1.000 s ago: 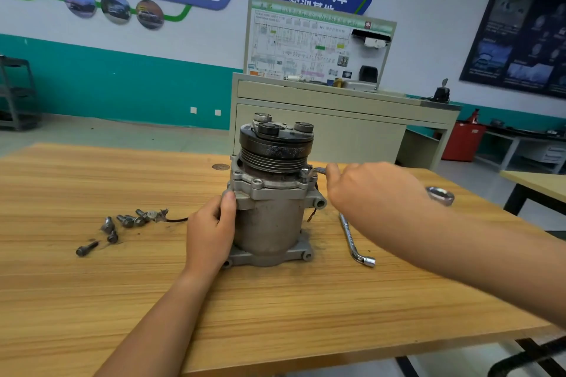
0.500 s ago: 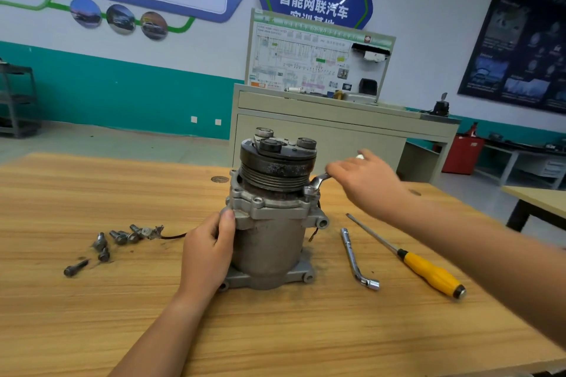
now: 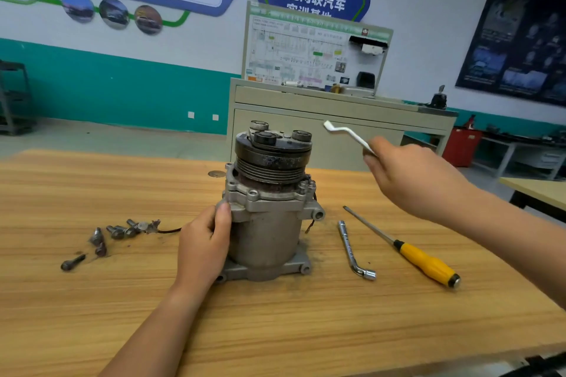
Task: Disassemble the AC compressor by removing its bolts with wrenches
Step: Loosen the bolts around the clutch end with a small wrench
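AC compressor stands upright on its base flange, mid table, pulley end up. Left hand wraps the left side of the housing just under the upper flange, thumb against the flange edge. Right hand is in the air to the right of the pulley, clear of the compressor, fingers curled round the shank of an offset wrench. The wrench head points up-left and touches nothing. One bolt head shows at the flange's right rear corner.

Loose bolts are clustered on the table left of the compressor, past the left hand, with one single bolt apart, nearer front-left. L-shaped socket wrench lies flat just right of the compressor, socket end toward the person. Yellow-handled screwdriver lies beside it further right, not touching, handle toward the person.
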The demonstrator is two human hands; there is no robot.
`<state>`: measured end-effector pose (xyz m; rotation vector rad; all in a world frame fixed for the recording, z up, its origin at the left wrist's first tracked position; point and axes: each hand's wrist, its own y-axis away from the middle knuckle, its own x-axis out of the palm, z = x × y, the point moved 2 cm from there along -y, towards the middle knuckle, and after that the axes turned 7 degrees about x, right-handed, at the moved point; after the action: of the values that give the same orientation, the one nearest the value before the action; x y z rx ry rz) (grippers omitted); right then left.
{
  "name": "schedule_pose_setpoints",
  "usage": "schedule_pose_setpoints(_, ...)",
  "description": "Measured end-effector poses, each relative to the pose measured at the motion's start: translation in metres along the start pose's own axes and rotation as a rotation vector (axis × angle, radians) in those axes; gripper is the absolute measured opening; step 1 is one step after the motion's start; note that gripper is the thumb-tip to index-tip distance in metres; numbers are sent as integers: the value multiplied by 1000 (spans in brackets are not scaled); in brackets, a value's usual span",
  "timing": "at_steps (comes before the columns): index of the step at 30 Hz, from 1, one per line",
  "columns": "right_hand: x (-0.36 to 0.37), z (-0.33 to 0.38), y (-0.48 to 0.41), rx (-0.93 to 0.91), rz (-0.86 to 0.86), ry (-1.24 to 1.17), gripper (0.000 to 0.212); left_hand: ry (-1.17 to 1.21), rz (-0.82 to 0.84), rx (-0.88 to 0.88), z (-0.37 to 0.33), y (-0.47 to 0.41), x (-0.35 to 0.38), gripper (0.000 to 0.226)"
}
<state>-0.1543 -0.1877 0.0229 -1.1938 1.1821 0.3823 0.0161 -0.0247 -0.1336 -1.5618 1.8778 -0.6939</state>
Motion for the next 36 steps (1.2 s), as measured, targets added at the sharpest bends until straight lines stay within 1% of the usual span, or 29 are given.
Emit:
schedule_pose_setpoints(2, -1, 7, 16, -19, 117, 148, 12, -2, 5, -5, -1, 0, 0, 65)
schedule_pose_setpoints(4, 3, 12, 24, -53, 181, 226, 10, 1, 10, -8, -1, -1, 0, 66)
schedule_pose_setpoints(6, 8, 18, 26, -89, 210, 251, 20, -2, 4, -2, -2, -1, 0, 65)
schedule_pose_setpoints(10, 10, 21, 21, -84, 223, 249, 28, 0, 1, 5, 0, -1, 0, 66)
schedule_pose_setpoints(13, 10, 22, 22, -76, 241, 269, 22, 20, 1, -8, 0, -1, 1, 73)
schedule_pose_setpoints(16, 10, 23, 23, -57, 241, 264, 20, 19, 3, -2, -1, -2, 0, 67)
schedule_pose_setpoints(18, 11, 24, 23, -23, 243, 257, 30, 13, -6, 6, 0, -1, 0, 63)
schedule_pose_setpoints(20, 12, 22, 23, 16, 248, 258, 39, 28, -6, -2, 1, -1, 1, 69)
schedule_pose_setpoints(22, 12, 21, 22, 27, 271, 274, 34, 28, -5, -9, 2, -1, 2, 75)
schedule_pose_setpoints(25, 10, 25, 22, 29, 305, 279, 16, 32, 8, -14, 2, -2, 1, 76)
schedule_pose_setpoints(26, 8, 28, 21, 18, 319, 287, 13, 33, 12, -15, 1, -2, 1, 75)
schedule_pose_setpoints(28, 7, 35, 18, -34, 335, 331, 14, 29, 3, -19, 0, -2, 1, 70)
schedule_pose_setpoints(33, 1, 37, 19, -228, 227, 623, 28, 32, -12, -38, 0, -1, 2, 60)
schedule_pose_setpoints(36, 4, 31, 19, -296, 198, 699, 37, 46, -10, -31, 1, -1, 2, 51)
